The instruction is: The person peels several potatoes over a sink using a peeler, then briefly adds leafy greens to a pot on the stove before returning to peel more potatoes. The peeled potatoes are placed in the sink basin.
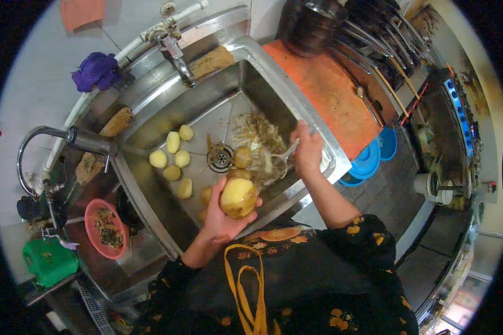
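Observation:
My left hand (224,213) holds a partly peeled potato (238,198) over the near side of a stainless steel sink (272,75). To its right, my right hand (308,151) grips the handle of a metal peeler (286,161), held away from the potato. Several peeled potatoes (172,142) lie on the sink floor to the left. Unpeeled potatoes (242,157) rest near the drain (221,158), some partly hidden behind my left hand. A heap of potato peelings (257,132) spreads over the sink floor right of the drain.
A tap (178,63) reaches over the sink's back edge, with a second curved tap (71,136) at left. A pink basin (107,228) holds scraps at lower left. Right of the sink are an orange board (322,96), stacked dark pans (312,25) and blue tubs (365,161).

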Demonstrator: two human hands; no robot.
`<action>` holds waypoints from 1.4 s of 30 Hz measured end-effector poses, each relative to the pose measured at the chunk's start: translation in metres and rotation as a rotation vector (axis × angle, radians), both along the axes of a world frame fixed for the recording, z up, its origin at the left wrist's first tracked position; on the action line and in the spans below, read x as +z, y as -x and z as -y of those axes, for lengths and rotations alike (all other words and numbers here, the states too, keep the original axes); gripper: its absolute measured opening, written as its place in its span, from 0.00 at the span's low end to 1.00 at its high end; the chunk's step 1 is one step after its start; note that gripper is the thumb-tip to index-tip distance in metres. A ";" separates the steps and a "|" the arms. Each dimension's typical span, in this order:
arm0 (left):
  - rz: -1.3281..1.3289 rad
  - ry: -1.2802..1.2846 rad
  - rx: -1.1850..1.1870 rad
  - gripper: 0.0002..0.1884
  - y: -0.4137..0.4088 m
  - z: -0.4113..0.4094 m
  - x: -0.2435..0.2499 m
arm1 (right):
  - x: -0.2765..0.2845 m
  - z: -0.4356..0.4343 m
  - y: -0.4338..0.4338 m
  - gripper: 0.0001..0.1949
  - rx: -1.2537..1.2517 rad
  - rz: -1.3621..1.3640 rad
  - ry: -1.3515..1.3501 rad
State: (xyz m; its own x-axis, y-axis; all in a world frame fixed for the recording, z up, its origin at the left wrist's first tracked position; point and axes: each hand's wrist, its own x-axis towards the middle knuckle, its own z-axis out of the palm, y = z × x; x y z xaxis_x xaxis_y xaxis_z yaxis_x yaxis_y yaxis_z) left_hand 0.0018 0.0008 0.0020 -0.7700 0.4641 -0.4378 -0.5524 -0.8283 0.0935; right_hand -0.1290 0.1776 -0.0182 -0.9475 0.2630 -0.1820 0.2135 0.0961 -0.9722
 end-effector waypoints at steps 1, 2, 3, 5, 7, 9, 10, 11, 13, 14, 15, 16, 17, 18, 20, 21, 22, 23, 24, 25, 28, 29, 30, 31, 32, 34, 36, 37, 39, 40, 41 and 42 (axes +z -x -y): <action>0.060 0.035 0.040 0.25 0.002 -0.001 0.000 | 0.007 -0.003 -0.001 0.20 -0.025 0.009 0.080; 0.119 0.069 0.080 0.26 0.008 -0.003 0.000 | 0.010 0.005 -0.005 0.18 -0.068 0.025 0.107; 0.177 0.096 0.111 0.28 0.011 -0.007 -0.001 | 0.020 0.015 -0.011 0.18 -0.059 -0.001 0.140; 0.149 0.107 0.097 0.28 0.010 -0.008 -0.009 | 0.037 0.036 -0.024 0.18 0.033 -0.002 0.243; 0.122 0.082 0.114 0.27 0.009 -0.012 -0.006 | 0.043 0.048 -0.034 0.19 0.126 -0.014 0.252; -0.001 0.055 0.088 0.25 0.005 -0.010 -0.007 | 0.026 0.041 -0.024 0.18 0.101 0.114 0.208; -0.064 0.039 0.073 0.24 0.002 -0.009 -0.007 | 0.023 0.034 -0.017 0.19 0.066 0.033 0.108; -0.128 0.023 0.059 0.23 -0.001 -0.009 -0.008 | 0.020 0.023 -0.008 0.19 0.030 -0.047 0.008; -0.085 -0.052 0.101 0.25 0.000 -0.007 -0.001 | -0.004 -0.010 0.005 0.19 -0.023 0.054 0.021; -0.063 -0.013 0.120 0.25 0.003 -0.005 0.000 | -0.001 -0.009 0.003 0.18 -0.046 0.003 0.061; -0.043 0.023 0.147 0.25 0.005 -0.005 0.000 | 0.003 -0.010 0.000 0.18 -0.061 -0.050 0.098; 0.021 0.080 0.135 0.24 0.005 -0.003 -0.006 | 0.012 0.002 -0.006 0.18 -0.078 -0.055 0.136; 0.063 0.081 0.164 0.24 0.006 -0.005 -0.009 | 0.023 0.020 -0.012 0.18 -0.095 -0.060 0.173; 0.106 0.085 0.192 0.23 0.005 -0.008 -0.011 | 0.034 0.031 -0.019 0.19 -0.028 -0.040 0.211; 0.117 0.081 0.192 0.21 0.008 -0.013 -0.008 | 0.033 0.043 -0.028 0.20 0.080 -0.018 0.187; 0.107 0.071 0.179 0.21 0.008 -0.015 -0.004 | 0.033 0.044 -0.030 0.20 0.134 -0.008 0.173; 0.096 0.062 0.167 0.21 0.007 -0.015 0.000 | 0.021 0.040 -0.024 0.21 0.108 0.117 0.206; 0.086 0.053 0.157 0.21 0.007 -0.015 0.002 | 0.014 0.035 -0.019 0.21 0.095 0.034 0.126; 0.037 0.081 0.111 0.22 0.002 -0.011 -0.003 | 0.010 0.029 -0.012 0.21 0.089 -0.049 0.045; -0.009 0.054 0.104 0.22 0.003 -0.009 -0.001 | 0.005 0.019 -0.007 0.22 0.066 -0.132 -0.042; 0.056 0.094 0.165 0.21 0.007 -0.006 0.010 | 0.001 0.005 -0.002 0.21 -0.105 -0.006 0.029; 0.078 0.080 0.171 0.21 0.009 -0.006 0.005 | 0.004 0.007 -0.007 0.20 -0.122 0.007 0.077; 0.100 0.067 0.174 0.21 0.010 -0.005 -0.002 | 0.012 0.014 -0.012 0.19 -0.085 -0.018 0.134; 0.123 0.055 0.173 0.20 0.011 -0.005 -0.006 | 0.018 0.023 -0.016 0.19 -0.053 -0.042 0.191; 0.160 0.068 0.171 0.20 0.010 -0.006 -0.005 | 0.024 0.032 -0.021 0.19 -0.021 -0.067 0.248; 0.136 0.126 0.136 0.20 0.009 -0.011 -0.007 | 0.029 0.046 -0.029 0.18 0.077 -0.075 0.246; 0.034 0.112 0.078 0.22 0.007 -0.012 -0.008 | 0.020 0.043 -0.026 0.19 0.103 -0.149 0.077; 0.003 0.101 0.069 0.22 0.006 -0.010 -0.002 | 0.011 0.033 -0.015 0.19 0.069 -0.152 0.009; -0.058 0.077 0.055 0.24 0.002 -0.003 0.009 | 0.010 0.011 -0.001 0.20 -0.019 0.002 -0.071; -0.037 0.083 0.069 0.27 0.001 -0.001 0.009 | 0.009 0.006 -0.001 0.20 -0.055 -0.031 -0.013; 0.001 0.072 0.092 0.27 0.003 -0.001 0.008 | 0.007 0.004 -0.001 0.20 -0.090 -0.063 0.045; 0.040 0.063 0.119 0.27 0.006 -0.002 0.009 | 0.014 0.010 -0.005 0.19 -0.098 -0.001 0.156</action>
